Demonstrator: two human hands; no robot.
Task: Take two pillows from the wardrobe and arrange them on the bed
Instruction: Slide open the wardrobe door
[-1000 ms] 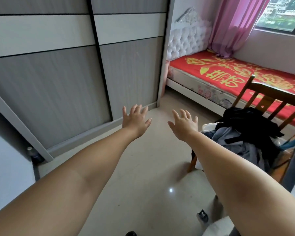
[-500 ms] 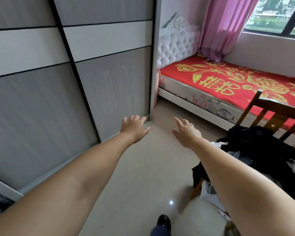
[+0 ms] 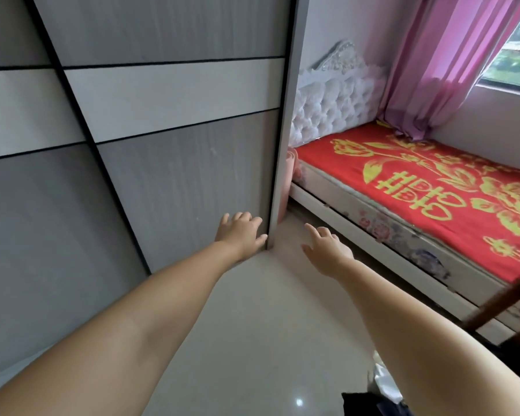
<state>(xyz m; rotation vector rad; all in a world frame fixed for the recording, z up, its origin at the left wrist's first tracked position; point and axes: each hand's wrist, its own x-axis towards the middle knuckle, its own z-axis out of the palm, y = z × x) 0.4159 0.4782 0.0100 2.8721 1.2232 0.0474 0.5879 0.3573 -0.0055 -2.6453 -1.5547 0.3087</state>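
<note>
Head view: the left hand (image 3: pixel 240 232) is spread open, its fingers (image 3: pixel 254 220) at the lower right edge of the shut wardrobe (image 3: pixel 174 163) door, grasping nothing. The right hand (image 3: pixel 327 250), also open and empty, hangs over the floor (image 3: pixel 252 325) between wardrobe and bed (image 3: pixel 418 187). No pillows show.

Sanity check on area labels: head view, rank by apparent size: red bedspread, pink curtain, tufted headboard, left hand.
1. red bedspread
2. pink curtain
3. tufted headboard
4. left hand

Bedspread is cut off by the frame edge, curtain too; their order is unsure.
</note>
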